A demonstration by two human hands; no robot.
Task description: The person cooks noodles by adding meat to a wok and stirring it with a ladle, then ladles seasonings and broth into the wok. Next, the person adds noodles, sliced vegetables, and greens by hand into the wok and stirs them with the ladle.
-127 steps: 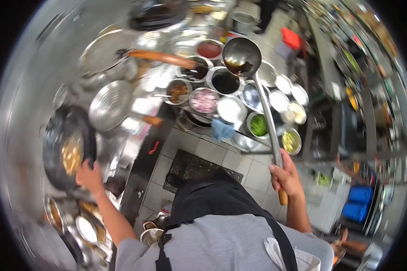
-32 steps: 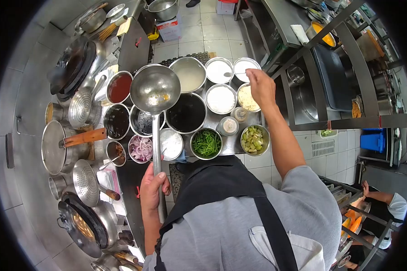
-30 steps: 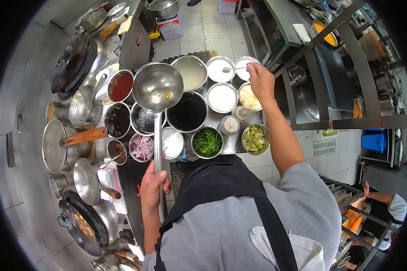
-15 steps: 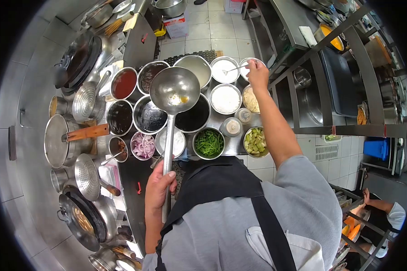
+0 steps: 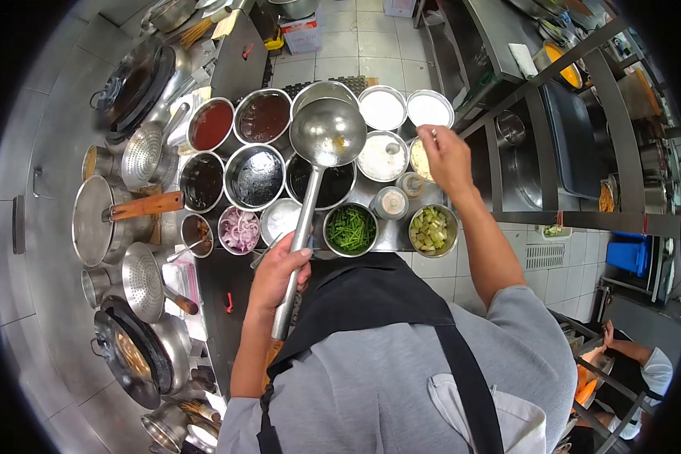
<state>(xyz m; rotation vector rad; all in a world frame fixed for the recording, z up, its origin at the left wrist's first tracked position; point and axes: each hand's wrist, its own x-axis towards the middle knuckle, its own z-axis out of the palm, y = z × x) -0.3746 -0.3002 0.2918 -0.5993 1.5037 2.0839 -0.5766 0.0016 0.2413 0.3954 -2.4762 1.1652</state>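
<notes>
My left hand (image 5: 281, 272) closed round the ladle (image 5: 327, 140); my right hand (image 5: 448, 160) pinching a spoon (image 5: 392, 148) in or over a white-filled bowl (image 5: 381, 180).

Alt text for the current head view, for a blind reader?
The left hand grips a metal ladle while the right hand holds a small spoon over a white-filled container. Chopped greens and sliced onion sit nearby.

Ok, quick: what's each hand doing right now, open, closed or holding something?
Left hand: closed around the handle of the ladle.
Right hand: fingers closed in a pinch, apparently holding a small spoon.
</notes>
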